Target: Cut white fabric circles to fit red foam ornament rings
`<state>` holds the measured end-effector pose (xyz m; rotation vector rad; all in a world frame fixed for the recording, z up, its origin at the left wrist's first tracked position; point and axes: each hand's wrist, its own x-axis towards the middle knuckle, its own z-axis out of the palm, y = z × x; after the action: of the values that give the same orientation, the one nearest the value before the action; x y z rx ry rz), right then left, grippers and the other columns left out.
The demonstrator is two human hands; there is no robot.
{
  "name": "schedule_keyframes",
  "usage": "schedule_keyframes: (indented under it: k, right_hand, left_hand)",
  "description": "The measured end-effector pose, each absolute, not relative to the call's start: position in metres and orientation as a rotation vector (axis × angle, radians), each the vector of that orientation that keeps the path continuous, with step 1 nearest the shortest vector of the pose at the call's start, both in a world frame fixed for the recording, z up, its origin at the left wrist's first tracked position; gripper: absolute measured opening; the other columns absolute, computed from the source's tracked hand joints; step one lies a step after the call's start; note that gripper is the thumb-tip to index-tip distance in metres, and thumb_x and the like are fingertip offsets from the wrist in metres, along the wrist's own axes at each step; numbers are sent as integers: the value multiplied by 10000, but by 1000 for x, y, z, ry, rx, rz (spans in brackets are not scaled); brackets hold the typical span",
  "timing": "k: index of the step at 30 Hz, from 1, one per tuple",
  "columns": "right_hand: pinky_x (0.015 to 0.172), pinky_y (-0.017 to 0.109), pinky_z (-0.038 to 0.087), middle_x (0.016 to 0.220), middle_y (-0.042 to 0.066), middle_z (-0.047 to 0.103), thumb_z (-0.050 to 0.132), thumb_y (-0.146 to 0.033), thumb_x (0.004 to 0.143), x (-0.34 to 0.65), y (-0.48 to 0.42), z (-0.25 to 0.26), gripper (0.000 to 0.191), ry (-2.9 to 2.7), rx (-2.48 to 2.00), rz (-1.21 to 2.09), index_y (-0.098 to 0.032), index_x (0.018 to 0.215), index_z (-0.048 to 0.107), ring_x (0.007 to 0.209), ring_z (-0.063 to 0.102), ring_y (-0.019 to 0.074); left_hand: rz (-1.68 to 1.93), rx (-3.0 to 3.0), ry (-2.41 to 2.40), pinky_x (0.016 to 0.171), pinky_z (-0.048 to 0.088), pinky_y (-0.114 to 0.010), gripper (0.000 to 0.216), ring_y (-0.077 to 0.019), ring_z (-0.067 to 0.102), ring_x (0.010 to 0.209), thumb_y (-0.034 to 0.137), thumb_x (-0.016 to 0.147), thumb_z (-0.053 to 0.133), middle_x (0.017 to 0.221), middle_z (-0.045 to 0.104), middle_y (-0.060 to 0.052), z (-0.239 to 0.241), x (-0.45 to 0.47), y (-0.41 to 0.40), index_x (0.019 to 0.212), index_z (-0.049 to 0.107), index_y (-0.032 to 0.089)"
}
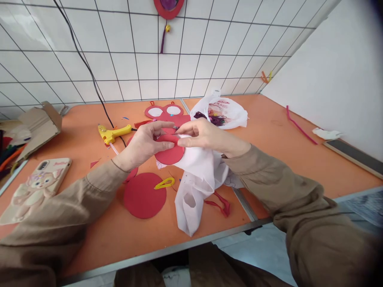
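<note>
Above the middle of the table, my left hand (143, 140) pinches a small red disc (167, 154), thumb on its front and fingers behind the upper edge. My right hand (206, 135) grips the same disc at its upper right, thumb and index finger close together. A dark strip or thread shows between the fingertips, too small to make out. White cloth (199, 161) hangs and lies crumpled just under and right of the disc. Nearer me lies a larger red disc (145, 197), with a yellow loop (167, 182) over its right edge. Red ring-shaped pieces (163, 107) lie behind my hands.
A yellow glue gun (115, 133) lies left, near a black cable (86, 63). A phone case (42, 183) and cardboard box (42, 123) are farther left. A white plastic bag (239, 113) holds dark threads. Red ribbon (223, 205) lies near the front edge.
</note>
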<state>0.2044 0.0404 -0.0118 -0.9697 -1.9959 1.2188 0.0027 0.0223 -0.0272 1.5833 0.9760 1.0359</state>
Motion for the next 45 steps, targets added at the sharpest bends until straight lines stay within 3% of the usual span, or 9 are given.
schedule_keyframes:
  k: [8, 15, 21, 27, 33, 38, 41, 43, 45]
  right_hand:
    - [627, 279, 486, 701, 4, 620, 752, -310, 696, 193, 45, -13, 189, -1919, -1015, 1200, -207, 706, 593, 703, 594, 158]
    - [656, 293, 469, 753, 10, 615, 684, -244, 748, 197, 42, -10, 86, -1935, -953, 1155, -209, 757, 605, 724, 568, 155]
    - [643, 296, 453, 737, 4, 600, 645, -223, 758, 201, 44, -10, 22, -2026, -913, 1095, -219, 772, 630, 724, 582, 160]
    - [694, 332, 470, 750, 3, 621, 682, -245, 727, 203, 45, -11, 58, -1941, -974, 1052, -227, 762, 638, 759, 602, 178]
    - [696, 339, 448, 765, 19, 613, 714, -252, 703, 201, 47, -13, 95, -1965, -935, 1051, -223, 740, 631, 768, 562, 184]
    - [629, 298, 397, 702, 4, 542, 705, -239, 677, 200, 50, -13, 119, -1829, -1019, 952, -193, 703, 598, 677, 493, 143]
    - [633, 298, 409, 721, 10, 564, 685, -233, 686, 206, 57, -10, 104, -1673, -1037, 842, -193, 711, 593, 690, 518, 151]
    - [652, 307, 433, 756, 18, 592, 683, -263, 702, 212, 63, -5, 116, -1649, -1017, 856, -206, 744, 591, 750, 553, 176]
    - [664, 317, 451, 770, 18, 609, 688, -315, 720, 217, 68, 0, 157, -1693, -1001, 954, -225, 812, 597, 811, 573, 200]
  left_hand:
    - [984, 1480, 923, 666, 520, -293, 611, -174, 645, 776, 293, 640, 839, 835, 673, -23, -24, -6, 25, 1207, 632, 195]
    - [834, 1229, 912, 603, 513, -263, 321, -147, 640, 654, 296, 580, 871, 718, 709, -49, -26, -7, 29, 821, 743, 129]
    - [974, 1314, 1081, 511, 502, -268, 265, -152, 617, 547, 248, 523, 888, 627, 696, -46, -21, -5, 25, 685, 728, 112]
    - [920, 1304, 982, 533, 515, -248, 312, -151, 641, 604, 241, 529, 888, 683, 716, -46, -20, -5, 24, 777, 742, 118]
    - [884, 1369, 1016, 475, 475, -246, 289, -138, 603, 530, 274, 551, 873, 621, 688, -44, -25, -3, 24, 732, 713, 115]
    - [1134, 1502, 1125, 614, 501, -269, 298, -152, 632, 696, 365, 732, 743, 856, 703, -58, -25, 0, 21, 911, 677, 136]
    - [1329, 1690, 1272, 599, 456, -265, 202, -146, 591, 677, 358, 821, 651, 768, 664, -37, -18, 4, 8, 826, 651, 156]
    - [1166, 1828, 1217, 570, 424, -279, 255, -152, 564, 626, 387, 853, 612, 683, 637, -36, -14, 10, -5, 729, 643, 167]
    - [916, 1997, 1131, 578, 419, -298, 294, -171, 569, 638, 451, 836, 627, 706, 653, -51, -14, 17, -18, 796, 689, 166]
